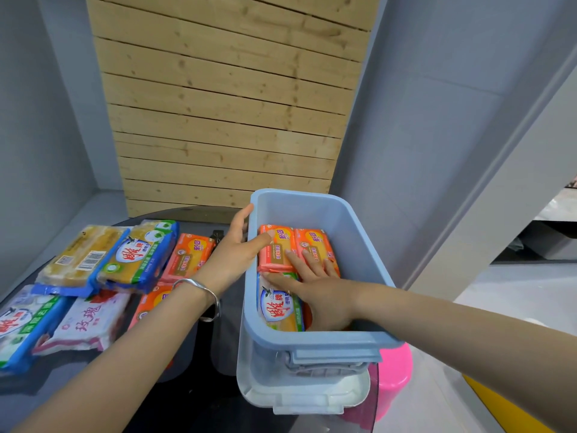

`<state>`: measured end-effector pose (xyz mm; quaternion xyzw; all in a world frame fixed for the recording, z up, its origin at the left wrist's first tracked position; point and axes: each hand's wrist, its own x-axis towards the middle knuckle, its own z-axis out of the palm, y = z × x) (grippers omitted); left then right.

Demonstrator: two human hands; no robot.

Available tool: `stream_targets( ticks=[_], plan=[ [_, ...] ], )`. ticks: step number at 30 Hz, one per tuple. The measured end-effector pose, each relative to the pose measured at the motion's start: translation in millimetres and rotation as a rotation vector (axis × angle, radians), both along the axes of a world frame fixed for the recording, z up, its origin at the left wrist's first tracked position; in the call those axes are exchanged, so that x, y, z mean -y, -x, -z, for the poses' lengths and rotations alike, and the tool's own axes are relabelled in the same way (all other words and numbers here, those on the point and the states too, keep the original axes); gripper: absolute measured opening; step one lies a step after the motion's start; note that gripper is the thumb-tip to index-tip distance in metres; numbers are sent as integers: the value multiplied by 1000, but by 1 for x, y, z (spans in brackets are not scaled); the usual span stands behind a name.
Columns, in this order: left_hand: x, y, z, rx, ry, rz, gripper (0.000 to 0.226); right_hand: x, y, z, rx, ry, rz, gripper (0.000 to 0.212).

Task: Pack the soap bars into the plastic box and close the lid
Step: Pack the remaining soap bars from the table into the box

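A pale blue plastic box (349,232) stands open on the dark table, on top of its lid (309,398). Inside lie two orange soap bars (312,243) side by side at the far end and a yellow-blue soap bar (279,310) nearer me. My right hand (315,285) lies flat inside the box, fingers spread over these bars. My left hand (237,248) grips the box's left rim, thumb inside touching an orange bar. Left of the box lie several more soap packs: orange (187,257), yellow-blue (140,254), yellow (81,254), pink-white (87,320).
The dark round table (193,398) ends just right of the box. A pink stool (393,373) stands below that edge. A wooden slat panel (224,120) and grey walls rise behind. A silver bracelet (203,292) circles my left wrist.
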<state>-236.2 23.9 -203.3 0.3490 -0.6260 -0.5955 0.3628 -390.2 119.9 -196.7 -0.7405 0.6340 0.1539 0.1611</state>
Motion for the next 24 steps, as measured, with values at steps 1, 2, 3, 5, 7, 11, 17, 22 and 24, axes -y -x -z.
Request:
stream_targets(
  ticks=[1, 2, 3, 5, 7, 11, 17, 22, 24],
  plan=[
    [0, 0, 0, 4, 1, 1, 66, 0, 0, 0, 10, 17, 7, 100],
    [-1, 0, -1, 10, 2, 1, 65, 0, -1, -1, 18, 25, 14, 98],
    [-1, 0, 0, 14, 4, -1, 65, -1, -1, -2, 26, 25, 15, 98],
    [-1, -1, 0, 16, 9, -6, 66, -2, 1, -10, 53, 10, 4, 99],
    [0, -1, 0, 12, 17, -2, 66, -4, 7, -20, 61, -19, -8, 108],
    [-1, -1, 0, 3, 6, 4, 65, -8, 17, -29, -59, -87, -21, 121],
    [-3, -2, -2, 7, 18, 4, 66, -10, 16, -35, -54, -123, -30, 119],
    [-2, -1, 1, 1, 11, 5, 65, -18, 17, -26, -166, -71, -101, 111],
    [-1, -1, 1, 5, 18, -1, 64, -19, 14, -20, -174, -51, -102, 107]
  ],
)
